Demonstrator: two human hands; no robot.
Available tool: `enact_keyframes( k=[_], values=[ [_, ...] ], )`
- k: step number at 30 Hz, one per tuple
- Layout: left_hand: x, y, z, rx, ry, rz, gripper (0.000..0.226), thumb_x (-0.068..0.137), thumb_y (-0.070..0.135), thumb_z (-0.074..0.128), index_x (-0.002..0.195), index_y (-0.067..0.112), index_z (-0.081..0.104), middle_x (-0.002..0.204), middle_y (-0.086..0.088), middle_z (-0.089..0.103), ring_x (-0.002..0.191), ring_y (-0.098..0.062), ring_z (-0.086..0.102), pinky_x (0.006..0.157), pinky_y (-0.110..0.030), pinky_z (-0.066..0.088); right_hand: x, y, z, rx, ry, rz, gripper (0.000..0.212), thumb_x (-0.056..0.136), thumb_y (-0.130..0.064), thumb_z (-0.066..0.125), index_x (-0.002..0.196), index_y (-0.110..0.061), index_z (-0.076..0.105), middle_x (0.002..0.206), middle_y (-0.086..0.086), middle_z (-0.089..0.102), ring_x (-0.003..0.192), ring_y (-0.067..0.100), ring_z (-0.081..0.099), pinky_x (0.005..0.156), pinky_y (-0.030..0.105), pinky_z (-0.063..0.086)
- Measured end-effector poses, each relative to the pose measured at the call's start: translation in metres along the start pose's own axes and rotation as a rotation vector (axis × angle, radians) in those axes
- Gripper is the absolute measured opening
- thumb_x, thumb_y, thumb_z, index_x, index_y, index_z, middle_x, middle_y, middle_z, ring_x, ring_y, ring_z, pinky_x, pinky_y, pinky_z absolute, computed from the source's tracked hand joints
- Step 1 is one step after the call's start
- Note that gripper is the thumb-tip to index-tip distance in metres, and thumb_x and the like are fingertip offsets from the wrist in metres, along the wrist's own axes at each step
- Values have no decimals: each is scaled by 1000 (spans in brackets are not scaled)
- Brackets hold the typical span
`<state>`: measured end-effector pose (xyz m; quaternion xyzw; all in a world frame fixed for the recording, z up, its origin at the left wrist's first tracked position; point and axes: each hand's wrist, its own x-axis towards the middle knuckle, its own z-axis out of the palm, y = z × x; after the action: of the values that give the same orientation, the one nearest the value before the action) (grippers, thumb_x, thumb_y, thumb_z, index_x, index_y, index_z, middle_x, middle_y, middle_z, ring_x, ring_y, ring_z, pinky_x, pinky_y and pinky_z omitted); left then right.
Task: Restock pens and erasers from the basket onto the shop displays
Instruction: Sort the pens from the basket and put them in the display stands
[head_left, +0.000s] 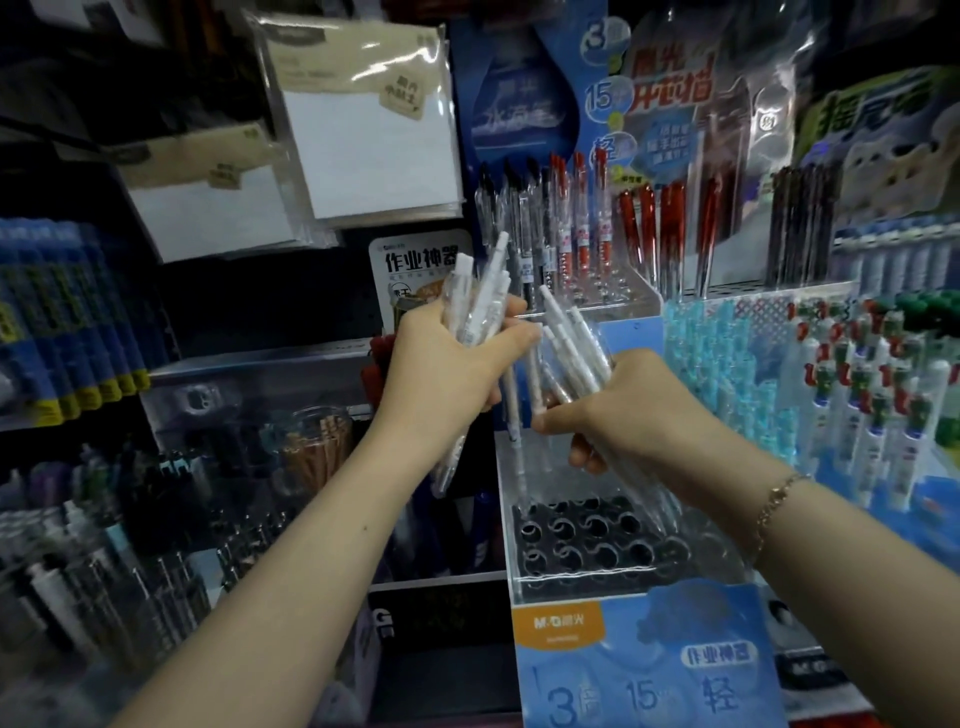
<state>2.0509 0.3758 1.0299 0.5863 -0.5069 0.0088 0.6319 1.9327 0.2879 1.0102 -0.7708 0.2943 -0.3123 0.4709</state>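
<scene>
My left hand grips a bundle of white pens, their caps pointing up. Just to its right, my right hand holds a second bundle of white pens tilted up and to the left. Both hands hover above a clear acrylic pen stand whose dark round holes stand empty. That stand carries a blue card front. The basket and any erasers are out of sight.
Behind the hands, a tiered display holds black and red pens. Light blue pens and white correction pens fill the right shelf. Packs of white note paper hang upper left. Blue boxes and dark pen bins line the left.
</scene>
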Motion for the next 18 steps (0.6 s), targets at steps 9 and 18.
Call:
enact_keyframes(
  k=[9, 18],
  values=[
    [-29, 11, -9, -40, 50, 100, 10, 75, 27, 78, 79, 29, 69, 56, 11, 63, 40, 2, 49, 40, -13, 40, -29, -17, -24, 370, 100, -201, 13, 75, -6, 75, 82, -1, 65, 44, 5, 55, 36, 13, 49, 37, 21, 42],
    [-59, 24, -3, -269, -337, -152, 22, 66, 32, 73, 78, 13, 75, 59, -15, 65, 32, -6, 46, 36, -15, 38, -47, -40, -26, 307, -244, -180, 48, 72, -24, 75, 28, -18, 55, 35, 0, 42, 36, 11, 38, 42, 13, 43]
  ],
)
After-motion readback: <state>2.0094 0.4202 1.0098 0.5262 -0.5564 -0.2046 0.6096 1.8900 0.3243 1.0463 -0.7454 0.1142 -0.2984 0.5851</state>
